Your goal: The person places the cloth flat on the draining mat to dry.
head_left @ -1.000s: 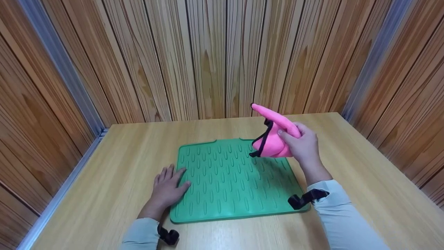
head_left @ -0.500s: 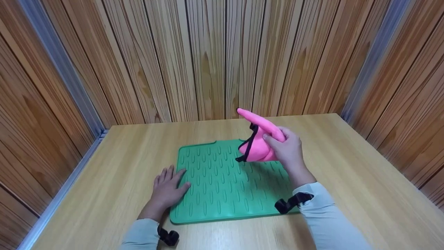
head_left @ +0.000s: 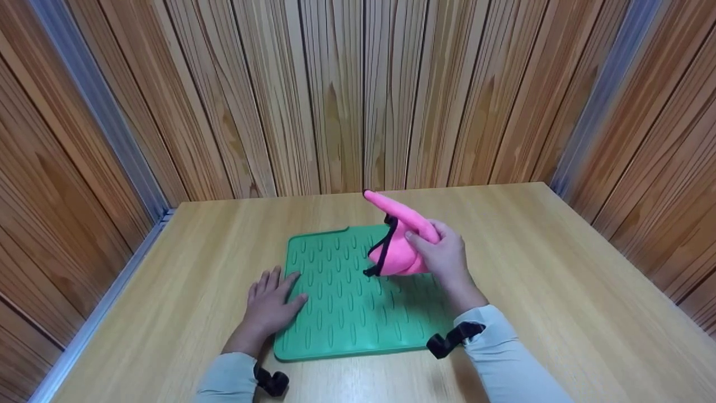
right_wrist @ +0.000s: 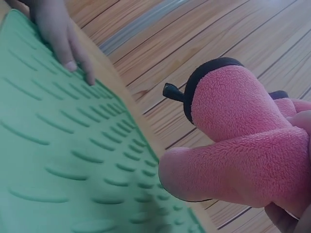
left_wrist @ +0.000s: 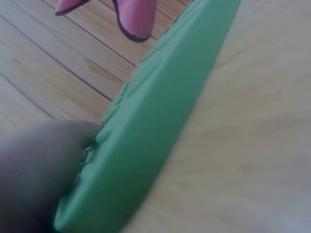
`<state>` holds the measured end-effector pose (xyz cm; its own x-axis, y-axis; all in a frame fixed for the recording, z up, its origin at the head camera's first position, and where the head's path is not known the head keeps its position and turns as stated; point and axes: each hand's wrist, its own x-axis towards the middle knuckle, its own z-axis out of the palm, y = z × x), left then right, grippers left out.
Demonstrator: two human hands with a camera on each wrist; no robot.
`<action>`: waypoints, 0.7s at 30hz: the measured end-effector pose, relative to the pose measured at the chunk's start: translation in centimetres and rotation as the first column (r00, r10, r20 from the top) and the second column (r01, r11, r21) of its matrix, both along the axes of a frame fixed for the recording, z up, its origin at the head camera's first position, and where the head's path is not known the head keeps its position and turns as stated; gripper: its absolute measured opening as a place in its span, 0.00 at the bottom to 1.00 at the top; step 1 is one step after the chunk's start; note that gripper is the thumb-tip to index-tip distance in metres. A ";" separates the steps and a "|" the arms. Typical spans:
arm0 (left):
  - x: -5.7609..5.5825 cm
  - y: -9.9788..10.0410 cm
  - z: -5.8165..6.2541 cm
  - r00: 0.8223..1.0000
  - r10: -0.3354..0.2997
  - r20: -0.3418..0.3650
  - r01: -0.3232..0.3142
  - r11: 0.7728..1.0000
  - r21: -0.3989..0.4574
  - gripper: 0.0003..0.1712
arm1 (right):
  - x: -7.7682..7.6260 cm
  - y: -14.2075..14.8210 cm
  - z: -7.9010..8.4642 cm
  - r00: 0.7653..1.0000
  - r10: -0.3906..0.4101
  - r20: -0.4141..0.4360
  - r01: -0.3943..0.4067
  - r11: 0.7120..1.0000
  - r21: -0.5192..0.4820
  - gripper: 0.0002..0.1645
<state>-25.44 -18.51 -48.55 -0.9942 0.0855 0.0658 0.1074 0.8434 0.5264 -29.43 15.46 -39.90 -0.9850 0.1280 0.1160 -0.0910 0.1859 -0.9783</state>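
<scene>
My right hand (head_left: 444,254) grips a folded pink cloth (head_left: 400,249) with black trim and a small black loop, thumb on its near side. The cloth is held up over the right part of a green ridged mat (head_left: 330,313), casting a shadow there. Its fuzzy towel-like surface shows in the right wrist view, where the folds (right_wrist: 233,102) bulge. My left hand (head_left: 271,305) rests spread at the mat's left edge, with thumb and index fingertip on the mat. In the left wrist view the thumb (left_wrist: 82,131) lies against the raised ridges, and the cloth's lower edges (left_wrist: 136,19) hang beyond.
The mat lies on a light wooden table (head_left: 531,240). Wood-panelled walls (head_left: 335,101) stand behind the table and on both sides, with metal strips (head_left: 106,106) at the corners. A black wrist mount (head_left: 456,338) sits on each sleeve.
My right hand has carried the pink cloth leftward and lower, from the mat's right edge toward its middle. My left hand has stayed in place.
</scene>
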 end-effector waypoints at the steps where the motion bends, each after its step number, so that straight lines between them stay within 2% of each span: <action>1: 0.0 0.0 0.0 1.000 0.001 0.001 -0.001 1.000 0.001 0.36 | -0.1 -0.2 -0.3 1.000 0.002 0.003 -0.002 1.000 -0.004 0.21; 10: -0.3 0.0 -0.3 1.000 0.004 0.000 -0.004 1.000 -0.009 0.36 | -0.2 -1.2 -3.5 1.000 0.017 0.000 -0.017 0.999 -0.043 0.19; 21: -0.1 0.1 -0.2 1.000 0.005 0.011 -0.005 1.000 -0.005 0.36 | -0.1 -2.5 -6.9 0.999 0.021 0.030 -0.021 1.000 0.022 0.21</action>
<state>-25.58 -18.45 -48.75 -0.9952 0.0810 0.0542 0.0974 0.8467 0.5232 -29.58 12.92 -46.75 -0.9905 0.1051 0.0890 -0.0659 0.2057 -0.9764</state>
